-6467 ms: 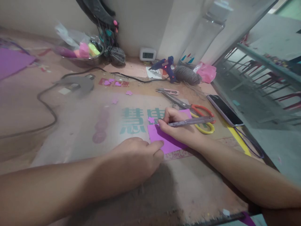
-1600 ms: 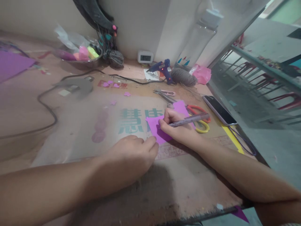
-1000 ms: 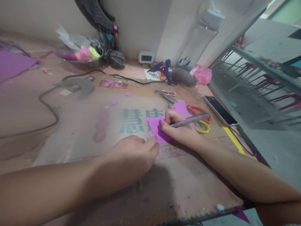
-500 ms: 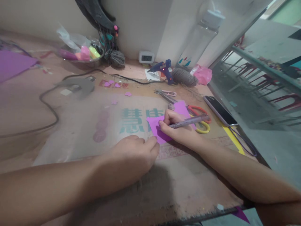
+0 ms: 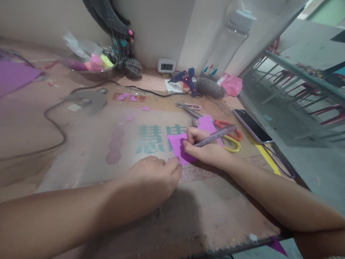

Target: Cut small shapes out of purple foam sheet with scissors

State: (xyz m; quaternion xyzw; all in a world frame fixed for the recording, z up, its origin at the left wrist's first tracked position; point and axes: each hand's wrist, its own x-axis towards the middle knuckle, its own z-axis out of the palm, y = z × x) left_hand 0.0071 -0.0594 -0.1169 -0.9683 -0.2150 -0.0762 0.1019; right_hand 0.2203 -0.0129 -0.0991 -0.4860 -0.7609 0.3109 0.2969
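My right hand (image 5: 205, 147) is closed round a greyish-purple pen (image 5: 218, 134), its tip hidden behind the fingers over a purple sheet of paper (image 5: 178, 144). At the sheet's lower left corner, my left hand (image 5: 156, 176) has its fingers curled in, thumb and forefinger pinching the edge. More purple paper (image 5: 207, 124) shows beyond my right hand. Scissors (image 5: 232, 143) with red and yellow handles lie just past it, partly covered. Small purple cut-outs (image 5: 146, 108) are scattered on the printed board (image 5: 94, 158) further back.
A blue glue gun (image 5: 188, 81) stands at the back, its black cord (image 5: 63, 131) running left. Nearby are grey yarn (image 5: 210, 88), a clear bottle (image 5: 226, 46), a small clock (image 5: 166, 66) and a metal bowl (image 5: 94, 73). A phone (image 5: 252, 125) lies near the table's right edge.
The pen's upper end has tilted slightly to the left and up, and my right hand's fingers have shifted a little. My left hand stays at the paper's corner.
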